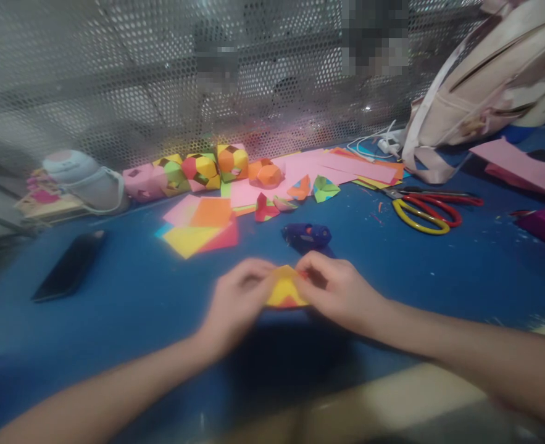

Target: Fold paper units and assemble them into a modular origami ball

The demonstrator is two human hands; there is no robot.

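My left hand and my right hand meet above the blue table, near its front edge. Between them they pinch a small folded paper piece, yellow with an orange-red edge. Both hands have their fingers closed on it, left from the left side, right from the right. A dark blue glue gun lies just behind the hands. A loose stack of coloured paper squares lies behind and to the left.
Finished paper cubes line the perforated back wall, small folded units and pink sheets beside them. Scissors lie at right, a black phone at left, a pale bottle far left, a bag at back right.
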